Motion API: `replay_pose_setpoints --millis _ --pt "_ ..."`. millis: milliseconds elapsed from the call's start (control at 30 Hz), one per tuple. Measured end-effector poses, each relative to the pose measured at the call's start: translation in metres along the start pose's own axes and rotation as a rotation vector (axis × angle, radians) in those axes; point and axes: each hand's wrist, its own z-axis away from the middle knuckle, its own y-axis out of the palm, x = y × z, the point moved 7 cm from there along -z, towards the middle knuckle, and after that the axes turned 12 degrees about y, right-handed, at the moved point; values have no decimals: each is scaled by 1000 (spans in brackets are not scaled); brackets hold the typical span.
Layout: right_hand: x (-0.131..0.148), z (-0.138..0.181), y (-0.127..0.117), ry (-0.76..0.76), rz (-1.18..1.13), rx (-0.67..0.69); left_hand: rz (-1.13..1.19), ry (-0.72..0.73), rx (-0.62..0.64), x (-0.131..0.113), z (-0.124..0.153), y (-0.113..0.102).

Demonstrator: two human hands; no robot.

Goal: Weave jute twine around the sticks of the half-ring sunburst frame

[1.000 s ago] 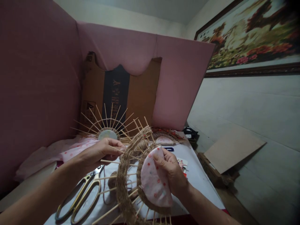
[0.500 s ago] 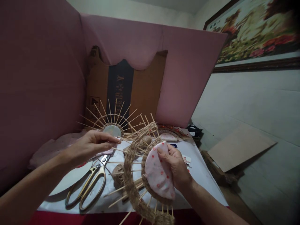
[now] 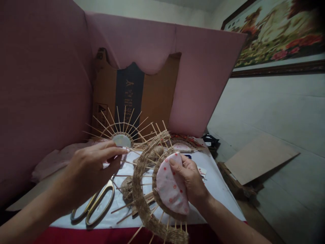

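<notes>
My right hand [image 3: 191, 182] grips a round woven piece [image 3: 142, 189] made of jute rope rings and radiating wooden sticks, held upright on edge, with my thumb on its padded pink dotted fabric centre [image 3: 170, 188]. My left hand [image 3: 89, 169] hovers just left of the piece, fingers pinched around the tip of one stick [image 3: 127, 149]. A roll of jute twine [image 3: 127, 188] lies on the white tabletop [image 3: 215, 184] behind the rings.
Large gold-handled scissors [image 3: 98, 203] lie under my left hand. A second stick-and-rope piece [image 3: 122, 135] leans at the back against a cardboard box [image 3: 132, 98]. Pink dotted cloth [image 3: 53, 161] lies at the left. Pink panels enclose the table; a board [image 3: 261, 157] leans at the right.
My left hand has let go of a stick near the rings, drawn back to the left and closed its fingers on a stick tip. The woven piece has turned slightly in my right hand.
</notes>
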Motion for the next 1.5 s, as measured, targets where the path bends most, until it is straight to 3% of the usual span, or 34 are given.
replay_pose_setpoints --millis 233,567,667,767,933,1067,1233,1500 --pt "0 0 0 -6 9 -7 -97 112 22 -40 5 17" --pt "-2 1 -2 12 -83 -4 -10 48 -141 -27 27 7" --pt "-3 0 -3 21 -106 3 56 -37 -177 -18 34 2" --pt "0 0 -2 21 -108 18 308 -217 -130 0 39 3" --pt "4 1 0 2 -99 35 840 -625 33 27 52 26" --pt "5 1 -2 12 -102 20 1194 -832 83 34 61 44" --pt "6 1 -2 15 -133 14 1406 -864 49 28 60 60" --pt "6 2 -2 7 -148 24 1314 -799 100 10 56 83"
